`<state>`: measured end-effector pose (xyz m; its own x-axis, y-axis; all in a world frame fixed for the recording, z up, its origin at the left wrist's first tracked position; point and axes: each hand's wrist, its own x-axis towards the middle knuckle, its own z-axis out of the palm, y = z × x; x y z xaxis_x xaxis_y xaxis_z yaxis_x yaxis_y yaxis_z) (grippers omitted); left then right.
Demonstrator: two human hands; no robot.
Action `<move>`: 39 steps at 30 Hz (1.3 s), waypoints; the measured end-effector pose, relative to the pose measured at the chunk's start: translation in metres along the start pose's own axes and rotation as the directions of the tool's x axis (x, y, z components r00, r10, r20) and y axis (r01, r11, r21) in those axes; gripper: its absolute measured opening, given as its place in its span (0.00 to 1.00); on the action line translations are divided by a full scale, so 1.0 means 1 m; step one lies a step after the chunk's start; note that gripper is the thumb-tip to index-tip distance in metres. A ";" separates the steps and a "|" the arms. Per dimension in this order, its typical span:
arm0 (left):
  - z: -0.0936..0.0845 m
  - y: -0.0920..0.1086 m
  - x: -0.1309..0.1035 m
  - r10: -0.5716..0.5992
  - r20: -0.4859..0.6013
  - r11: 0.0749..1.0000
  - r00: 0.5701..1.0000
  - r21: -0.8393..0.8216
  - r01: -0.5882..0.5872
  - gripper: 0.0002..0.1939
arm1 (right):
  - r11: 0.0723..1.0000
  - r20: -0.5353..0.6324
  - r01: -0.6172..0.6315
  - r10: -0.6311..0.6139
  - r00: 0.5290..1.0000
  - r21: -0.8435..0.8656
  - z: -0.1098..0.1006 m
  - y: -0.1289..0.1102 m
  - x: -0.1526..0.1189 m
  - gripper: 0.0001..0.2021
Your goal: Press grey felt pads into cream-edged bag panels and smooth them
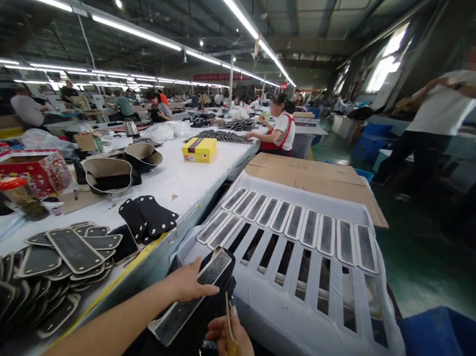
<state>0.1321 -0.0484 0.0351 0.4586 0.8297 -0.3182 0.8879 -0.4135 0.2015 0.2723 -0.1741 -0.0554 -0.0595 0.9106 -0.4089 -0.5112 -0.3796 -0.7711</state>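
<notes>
Spread thumb from forefinger, the person's left hand lies across a long grey rectangular panel with a pale, worn rim; its other fingers are partly hidden. The right hand, just beside it, has its fingers curled around a slim yellow-gold tool, whose kind I cannot tell. The panel lies tilted on a bulky black fabric item, between table and rack.

Biggest around them is the long white-topped table on the left. On the right stands a pale grey slotted rack draped in cloth, bearing a row of dark grey rectangular panels with white rims, with two more in front at its left end. A deep blue bin stands beside the rack's near right corner, and a flat brown cardboard sheet lies along its far edge.

On the table, a heap of black panels with beige edging fills the near end. Beyond it are a red patterned box, two black, beige-lined open vessels, several black pieces with white tabs and, smallest, a bright yellow box.
</notes>
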 end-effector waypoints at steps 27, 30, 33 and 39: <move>0.010 -0.004 -0.004 0.606 0.303 0.775 0.735 -0.017 -0.632 0.58 | 0.958 -0.269 -0.152 0.218 0.938 0.244 -0.070 -0.046 -0.012 0.27; 0.012 0.000 -0.011 0.612 0.327 0.759 0.721 0.017 -0.651 0.58 | 0.955 -0.289 -0.168 0.237 0.927 0.244 -0.074 -0.042 -0.007 0.28; 0.019 0.013 -0.019 0.578 0.270 0.788 0.770 0.062 -0.613 0.56 | 0.963 -0.265 -0.163 0.217 0.939 0.213 -0.082 -0.038 -0.009 0.29; 0.052 0.049 -0.030 0.502 0.055 0.861 0.863 0.062 -0.504 0.52 | 0.978 -0.239 -0.207 0.197 0.951 -0.017 -0.091 -0.023 0.005 0.12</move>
<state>0.1638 -0.1127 0.0066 0.8434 0.4883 -0.2240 0.5355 -0.7978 0.2771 0.3624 -0.1758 -0.0840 0.0475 0.7518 -0.6577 -0.4733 -0.5629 -0.6776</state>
